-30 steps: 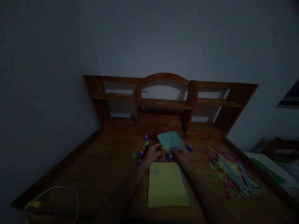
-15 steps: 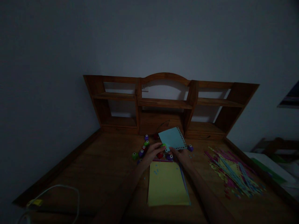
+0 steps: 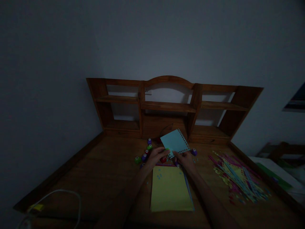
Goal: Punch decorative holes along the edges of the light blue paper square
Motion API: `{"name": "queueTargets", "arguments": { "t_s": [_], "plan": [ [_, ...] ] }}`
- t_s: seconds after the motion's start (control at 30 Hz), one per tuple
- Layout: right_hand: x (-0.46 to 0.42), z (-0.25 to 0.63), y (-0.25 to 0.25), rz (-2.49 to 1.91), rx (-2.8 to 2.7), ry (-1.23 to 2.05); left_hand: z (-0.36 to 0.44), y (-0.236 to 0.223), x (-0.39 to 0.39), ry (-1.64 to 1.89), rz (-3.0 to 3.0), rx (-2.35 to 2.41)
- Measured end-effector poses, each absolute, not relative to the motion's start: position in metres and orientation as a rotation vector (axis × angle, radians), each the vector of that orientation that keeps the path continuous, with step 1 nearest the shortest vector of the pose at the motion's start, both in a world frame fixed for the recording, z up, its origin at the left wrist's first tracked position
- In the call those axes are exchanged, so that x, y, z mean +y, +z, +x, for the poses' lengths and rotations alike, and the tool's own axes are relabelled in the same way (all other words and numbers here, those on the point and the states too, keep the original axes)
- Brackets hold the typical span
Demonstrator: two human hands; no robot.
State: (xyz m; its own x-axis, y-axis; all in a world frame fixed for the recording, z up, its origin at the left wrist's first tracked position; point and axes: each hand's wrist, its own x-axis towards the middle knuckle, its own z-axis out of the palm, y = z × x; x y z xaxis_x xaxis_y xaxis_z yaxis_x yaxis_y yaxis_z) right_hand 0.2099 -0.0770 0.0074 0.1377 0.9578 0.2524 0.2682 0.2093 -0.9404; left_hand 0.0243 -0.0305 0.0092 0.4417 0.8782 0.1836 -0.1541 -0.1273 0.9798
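Observation:
My right hand [image 3: 185,159] pinches the lower edge of a light blue paper sheet [image 3: 174,142] with a row of punched holes along its right side, holding it tilted above the desk. My left hand [image 3: 156,155] is closed round a small green punch [image 3: 166,149] at the sheet's lower left corner. Several small round punches, purple [image 3: 144,156] and green [image 3: 137,160], lie just left of my left hand. A red punch [image 3: 163,159] sits between my hands. A yellow sheet [image 3: 170,188] tops a stack of paper below my hands.
A wooden desk [image 3: 95,171] carries a shelf hutch [image 3: 169,106] at the back. A heap of coloured paper strips [image 3: 235,178] lies at right. Another purple punch [image 3: 194,152] sits right of the blue sheet. A white cable [image 3: 57,198] loops at the front left.
The blue sheet has been turned and raised a little, its punched edge now up and to the right. Both hands have stayed in nearly the same place.

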Motion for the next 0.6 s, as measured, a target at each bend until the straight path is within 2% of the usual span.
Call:
{"name": "queueTargets", "arguments": {
  "t_s": [0.6],
  "plan": [
    [-0.0771,0.2078,0.0089,-1.261,-1.381,0.829,0.0246,0.0017,-0.025,0.986,1.426,0.691]
  ]
}}
